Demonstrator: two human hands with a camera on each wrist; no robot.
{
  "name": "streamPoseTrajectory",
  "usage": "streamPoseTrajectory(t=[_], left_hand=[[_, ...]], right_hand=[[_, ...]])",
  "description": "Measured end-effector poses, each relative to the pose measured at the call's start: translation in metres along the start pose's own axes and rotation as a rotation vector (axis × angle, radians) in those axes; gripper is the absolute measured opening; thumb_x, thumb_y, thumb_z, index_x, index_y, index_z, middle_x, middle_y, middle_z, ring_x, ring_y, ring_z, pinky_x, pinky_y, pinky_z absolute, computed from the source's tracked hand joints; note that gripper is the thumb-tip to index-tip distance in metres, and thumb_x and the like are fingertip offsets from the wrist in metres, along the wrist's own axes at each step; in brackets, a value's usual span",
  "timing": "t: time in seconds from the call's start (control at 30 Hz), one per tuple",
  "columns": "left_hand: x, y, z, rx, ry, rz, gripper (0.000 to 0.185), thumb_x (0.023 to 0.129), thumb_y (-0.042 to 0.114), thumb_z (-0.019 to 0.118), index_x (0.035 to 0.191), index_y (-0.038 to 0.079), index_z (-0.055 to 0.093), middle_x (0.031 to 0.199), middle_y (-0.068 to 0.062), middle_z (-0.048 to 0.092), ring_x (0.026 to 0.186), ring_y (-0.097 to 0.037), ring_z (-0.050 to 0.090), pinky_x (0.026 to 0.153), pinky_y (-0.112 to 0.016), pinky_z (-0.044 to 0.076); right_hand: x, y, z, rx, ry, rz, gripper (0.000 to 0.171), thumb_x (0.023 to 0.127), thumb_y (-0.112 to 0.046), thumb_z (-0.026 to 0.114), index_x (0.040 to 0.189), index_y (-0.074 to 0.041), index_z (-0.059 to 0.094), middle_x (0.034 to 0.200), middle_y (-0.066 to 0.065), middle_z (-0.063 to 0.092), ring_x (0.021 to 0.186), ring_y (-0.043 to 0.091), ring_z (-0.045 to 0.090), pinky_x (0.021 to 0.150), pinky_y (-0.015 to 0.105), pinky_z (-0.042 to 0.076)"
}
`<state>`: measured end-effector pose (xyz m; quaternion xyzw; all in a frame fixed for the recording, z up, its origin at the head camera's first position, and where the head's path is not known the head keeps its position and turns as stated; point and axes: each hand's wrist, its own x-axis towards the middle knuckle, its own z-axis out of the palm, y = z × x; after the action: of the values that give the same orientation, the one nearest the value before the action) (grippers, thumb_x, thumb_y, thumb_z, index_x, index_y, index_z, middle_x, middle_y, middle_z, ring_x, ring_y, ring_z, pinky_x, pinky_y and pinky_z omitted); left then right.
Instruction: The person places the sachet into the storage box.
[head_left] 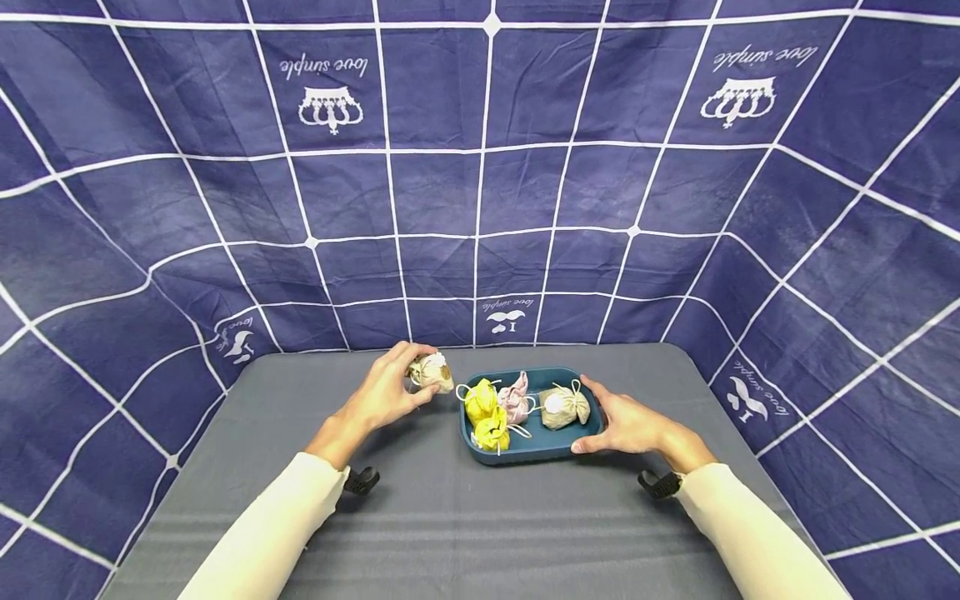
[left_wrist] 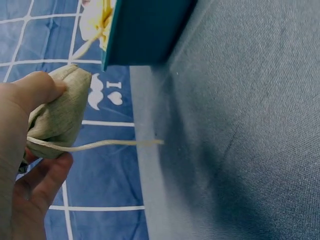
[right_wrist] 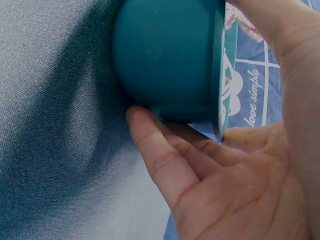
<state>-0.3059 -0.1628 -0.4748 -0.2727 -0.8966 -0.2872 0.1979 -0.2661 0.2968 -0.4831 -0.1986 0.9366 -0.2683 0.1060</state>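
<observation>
**Beige sachet held beside the teal tray**

Beige drawstring sachet (head_left: 431, 372) sits in the left hand (head_left: 386, 392), just left of the teal tray (head_left: 525, 451) and above the grey table (head_left: 450, 517). The left wrist view shows thumb and fingers (left_wrist: 42, 182) curled round the linen pouch, its cord trailing loose toward the table edge. The right hand (head_left: 630, 427) steadies the tray at its right end: the fingers (right_wrist: 160, 155) lie fairly straight against the tray's outer wall, with the thumb at the rim.

Four sachets lie inside the tray: two yellow sachets (head_left: 483, 414), a pink sachet (head_left: 516, 398) and a second beige sachet (head_left: 566, 407). Judging by this layout, most of the pouches are in the tray and only the held one remains outside it; no other loose sachet shows on the table.
</observation>
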Motion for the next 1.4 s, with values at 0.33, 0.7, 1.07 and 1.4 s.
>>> streamPoseTrajectory(t=[0.33, 0.7, 1.07, 1.4], left_hand=[[0.006, 0.023, -0.009, -0.052, 0.034, 0.042, 0.061, 0.090, 0.020, 0.100, 0.144, 0.010, 0.074, 0.130, -0.010, 0.080, 0.115, -0.027, 0.077, 0.100, -0.048, 0.066], [0.018, 0.063, 0.001, -0.126, 0.044, 0.105, 0.059, 0.090, 0.018, 0.101, 0.142, 0.011, 0.073, 0.124, -0.005, 0.081, 0.108, -0.021, 0.077, 0.092, -0.037, 0.069], [0.027, 0.101, 0.024, -0.174, -0.023, 0.129, 0.054, 0.090, 0.020, 0.099, 0.137, 0.012, 0.073, 0.127, -0.007, 0.082, 0.115, -0.023, 0.080, 0.101, -0.042, 0.069], [0.029, 0.124, 0.044, -0.155, -0.110, 0.139, 0.052, 0.090, 0.023, 0.099, 0.135, 0.013, 0.074, 0.124, -0.005, 0.082, 0.110, -0.020, 0.078, 0.098, -0.037, 0.069]], right_hand=[[-0.001, -0.001, -0.001, -0.007, 0.010, -0.009, 0.137, 0.084, -0.053, 0.103, 0.179, 0.007, 0.026, 0.164, 0.039, 0.061, 0.148, 0.052, 0.067, 0.127, 0.070, 0.051], [0.001, -0.001, -0.003, -0.014, 0.005, -0.021, 0.138, 0.084, -0.055, 0.102, 0.179, 0.008, 0.026, 0.163, 0.040, 0.061, 0.148, 0.052, 0.067, 0.127, 0.070, 0.050], [0.001, 0.002, -0.002, -0.015, 0.013, -0.031, 0.136, 0.084, -0.054, 0.103, 0.178, 0.009, 0.027, 0.164, 0.041, 0.060, 0.148, 0.052, 0.067, 0.127, 0.070, 0.050], [0.002, 0.003, 0.000, 0.004, 0.005, -0.017, 0.138, 0.083, -0.056, 0.103, 0.179, 0.008, 0.026, 0.162, 0.037, 0.064, 0.147, 0.048, 0.069, 0.127, 0.069, 0.051]])
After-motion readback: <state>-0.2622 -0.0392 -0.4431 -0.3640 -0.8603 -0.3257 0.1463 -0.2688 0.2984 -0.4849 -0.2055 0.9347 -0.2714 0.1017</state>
